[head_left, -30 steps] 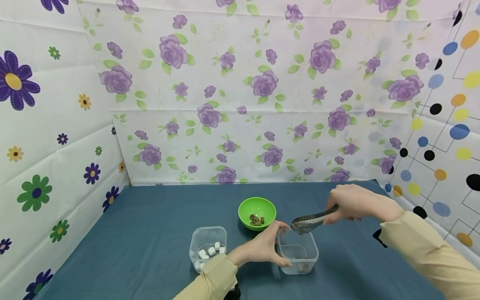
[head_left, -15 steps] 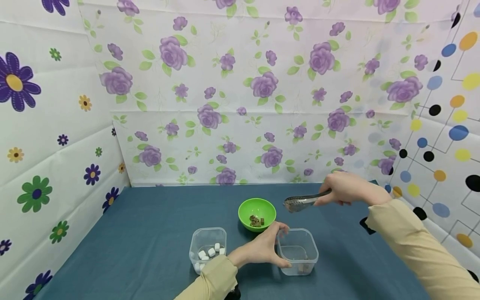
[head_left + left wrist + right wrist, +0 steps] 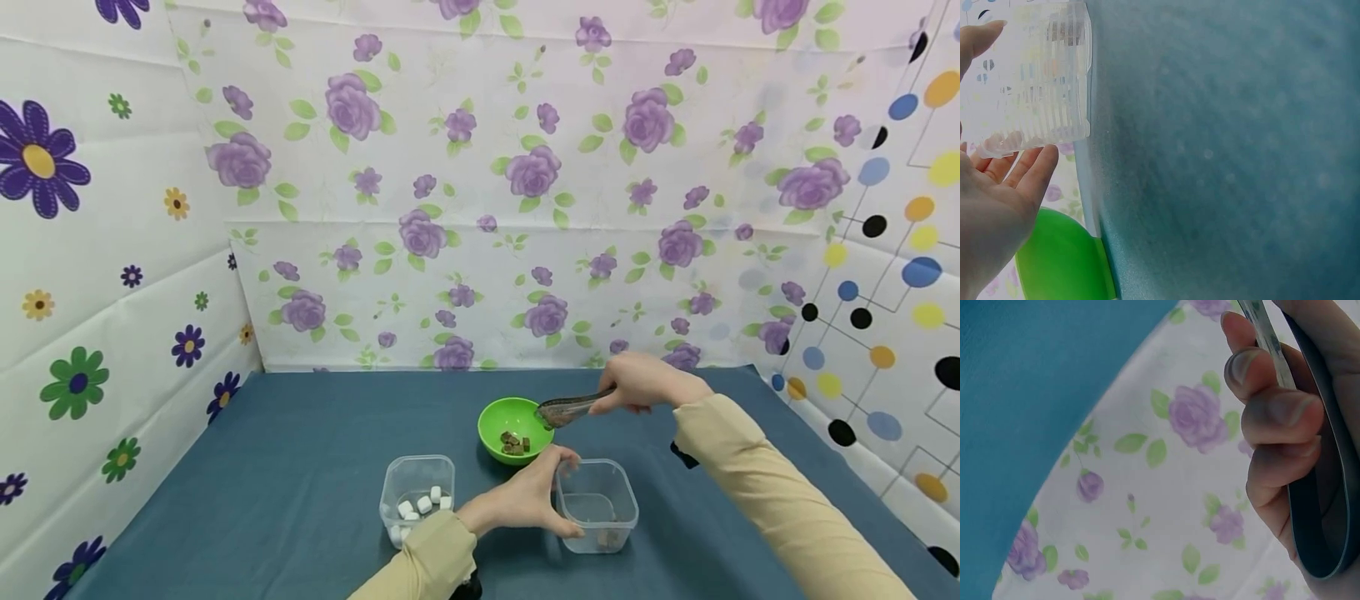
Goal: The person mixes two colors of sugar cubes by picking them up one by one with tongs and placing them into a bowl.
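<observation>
My right hand [image 3: 637, 382] grips metal tongs [image 3: 564, 408], their tips over the right rim of a green bowl [image 3: 489, 427]. Brown cubes [image 3: 513, 444] lie in the bowl. I cannot tell whether the tips hold a piece. In the right wrist view, fingers curl round the tongs' arms, and the bent end [image 3: 1325, 569] shows below. My left hand [image 3: 520, 498] holds a clear plastic container [image 3: 597, 540] by its left side, thumb in front and fingers behind. Something brown [image 3: 1063, 32] shows through that container's wall in the left wrist view.
Left of my left forearm stands another clear container [image 3: 396, 479] with several white cubes [image 3: 424, 504], partly hidden by the sleeve. A blue cloth [image 3: 315, 450] covers the table. Patterned sheets [image 3: 480, 183] hang at the back and both sides.
My right hand has lifted the tongs up from the right container and carried them left to the bowl's rim. The left hand keeps its hold on the container.
</observation>
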A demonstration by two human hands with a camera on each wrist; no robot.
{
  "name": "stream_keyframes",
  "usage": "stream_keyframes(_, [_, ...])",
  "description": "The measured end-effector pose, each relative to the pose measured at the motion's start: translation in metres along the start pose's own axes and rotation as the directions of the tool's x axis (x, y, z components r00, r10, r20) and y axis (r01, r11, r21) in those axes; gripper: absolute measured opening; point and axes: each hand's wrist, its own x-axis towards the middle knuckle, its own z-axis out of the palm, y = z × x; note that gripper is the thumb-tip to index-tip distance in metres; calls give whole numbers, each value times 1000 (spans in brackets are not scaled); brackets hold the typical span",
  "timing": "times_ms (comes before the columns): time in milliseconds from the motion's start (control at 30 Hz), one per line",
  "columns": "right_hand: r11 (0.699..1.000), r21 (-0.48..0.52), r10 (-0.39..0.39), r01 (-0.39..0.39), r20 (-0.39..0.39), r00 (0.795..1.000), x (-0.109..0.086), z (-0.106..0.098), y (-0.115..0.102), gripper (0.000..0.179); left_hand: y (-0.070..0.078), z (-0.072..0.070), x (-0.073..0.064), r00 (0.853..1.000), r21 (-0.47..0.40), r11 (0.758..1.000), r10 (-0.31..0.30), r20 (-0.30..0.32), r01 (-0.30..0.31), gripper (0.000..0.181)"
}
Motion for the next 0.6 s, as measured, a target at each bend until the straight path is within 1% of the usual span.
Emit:
stream_keyframes(200, [999, 8, 46, -46, 30, 999, 12, 8, -4, 34, 0, 0, 0, 1000, -12, 1000, -3, 5, 3, 70])
stream_keyframes(300, [999, 1, 44, -44, 38, 998, 15, 11, -4, 34, 1, 0, -1, 1000, -16, 1000, -5, 7, 5, 70])
stream_keyframes(467, [999, -14, 37, -36, 35, 999, 16, 14, -3, 34, 1, 0, 0, 1000, -13, 1000, 5, 4, -5, 70])
stream_keyframes(600, [999, -11, 52, -51, 39, 998, 13, 13, -3, 32, 0, 0, 0, 1000, -9, 1000, 6, 4, -6, 70])
